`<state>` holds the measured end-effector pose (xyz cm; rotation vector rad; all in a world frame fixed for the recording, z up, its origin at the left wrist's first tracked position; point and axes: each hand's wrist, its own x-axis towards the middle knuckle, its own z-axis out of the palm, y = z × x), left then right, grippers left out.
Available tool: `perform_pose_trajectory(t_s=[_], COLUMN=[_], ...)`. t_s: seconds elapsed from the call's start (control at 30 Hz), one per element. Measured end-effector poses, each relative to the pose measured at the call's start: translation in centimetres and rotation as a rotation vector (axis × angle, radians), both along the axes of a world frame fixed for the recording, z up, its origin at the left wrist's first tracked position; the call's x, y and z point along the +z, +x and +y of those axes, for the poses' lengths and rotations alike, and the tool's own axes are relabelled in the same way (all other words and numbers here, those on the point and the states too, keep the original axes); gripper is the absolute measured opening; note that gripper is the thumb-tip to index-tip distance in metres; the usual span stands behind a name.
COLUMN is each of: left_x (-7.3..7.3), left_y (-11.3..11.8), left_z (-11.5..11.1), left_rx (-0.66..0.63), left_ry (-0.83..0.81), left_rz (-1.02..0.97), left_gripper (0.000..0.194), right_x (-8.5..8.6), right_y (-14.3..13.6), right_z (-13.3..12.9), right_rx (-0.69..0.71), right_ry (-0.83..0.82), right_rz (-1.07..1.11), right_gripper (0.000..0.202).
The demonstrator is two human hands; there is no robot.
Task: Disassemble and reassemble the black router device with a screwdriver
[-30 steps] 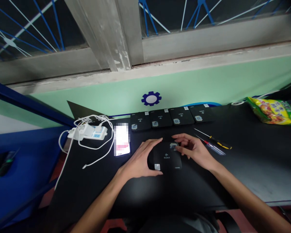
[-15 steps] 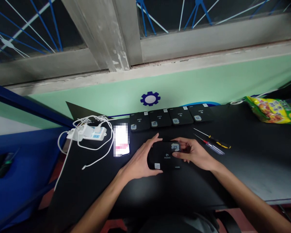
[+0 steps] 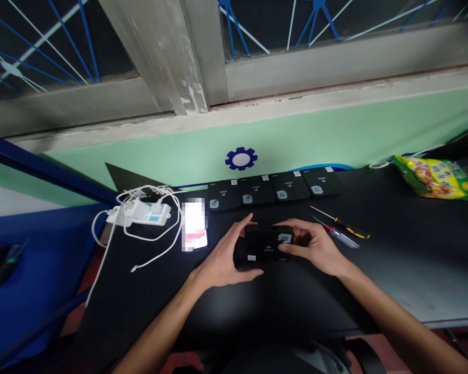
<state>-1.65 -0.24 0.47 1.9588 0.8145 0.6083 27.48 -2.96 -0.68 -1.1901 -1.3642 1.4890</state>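
I have the black box (image 3: 265, 243) tilted over the desk (image 3: 281, 306), held at its right side between the thumb and fingers of my right hand (image 3: 320, 248). My left hand (image 3: 223, 257) curves around its left side, fingers wide; whether they touch, I cannot tell. Beyond sits a row of four similar boxes (image 3: 257, 191), with the lit phone (image 3: 195, 223) to the left and two screwdrivers (image 3: 345, 238) to the right.

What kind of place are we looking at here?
Probably a small electronics workbench: a black tabletop holds two thin screwdrivers, one with a clear handle and one with a black-and-yellow handle, a row of four flat black square devices, and a white power strip.
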Motion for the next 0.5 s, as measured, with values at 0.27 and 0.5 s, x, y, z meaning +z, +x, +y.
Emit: perform_pose_trajectory(t_s=[0.27,0.5], left_x=[-0.49,-0.65], left_y=[-0.3,-0.42], left_z=[0.49,0.56], left_rx=[-0.066,-0.066], left_ry=[-0.039,-0.031], left_rz=[-0.073,-0.06], left_gripper=[0.104,0.101], right_x=[0.06,0.1], right_y=[0.37,0.2], right_z=[-0.26,-0.29], right_rx=[0.077,0.143], right_ry=[0.244,0.312], right_rz=[0.004,-0.046], right_gripper=[0.017,0.016])
